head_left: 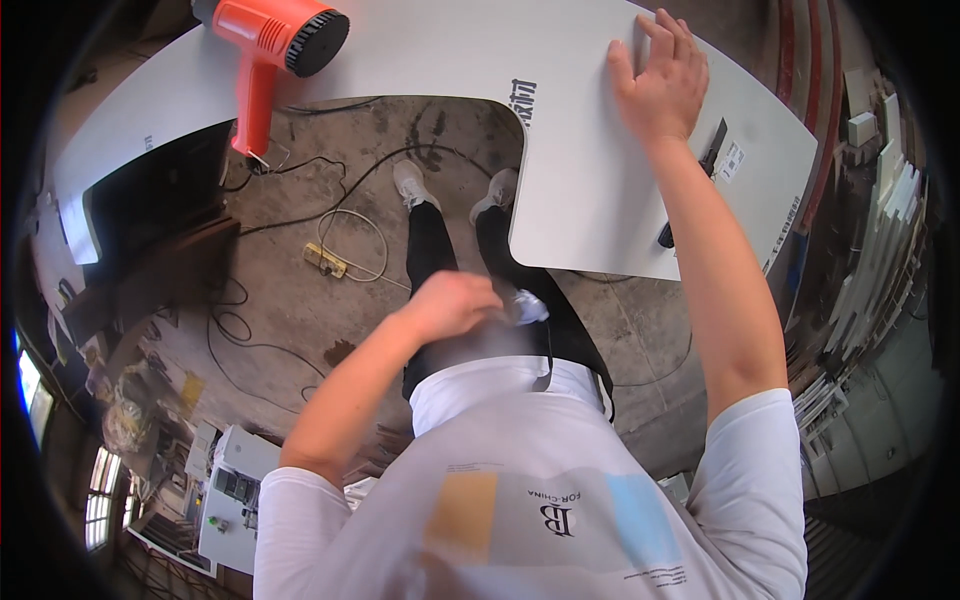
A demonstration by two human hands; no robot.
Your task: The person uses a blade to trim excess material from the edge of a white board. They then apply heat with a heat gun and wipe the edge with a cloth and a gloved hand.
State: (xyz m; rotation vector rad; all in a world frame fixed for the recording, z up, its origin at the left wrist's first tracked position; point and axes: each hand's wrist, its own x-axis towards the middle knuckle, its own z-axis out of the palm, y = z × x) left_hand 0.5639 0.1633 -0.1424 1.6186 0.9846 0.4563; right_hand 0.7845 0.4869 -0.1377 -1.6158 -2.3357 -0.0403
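My right hand point(662, 85) rests, fingers spread, on a white board point(590, 190) near its far edge. Beneath that forearm runs a slim black object point(713, 148), its middle hidden, beside a small white label point(733, 162). My left hand point(455, 303) hovers before my waist with curled fingers. A blurred greyish smear lies below it, so what it grips is hard to make out. Just right of those fingers is a crumpled whitish-blue thing point(530, 307) against my dark trousers. An orange heat gun point(262, 75) sits on the board at the far left, its handle reaching past the inner edge.
The board curves around my front with a cut-out over the concrete floor point(290, 200). Black cables and a yellow power strip point(324, 260) lie on that floor. A white machine point(238, 480) stands at lower left. Stacked pale strips point(885, 240) line the right side.
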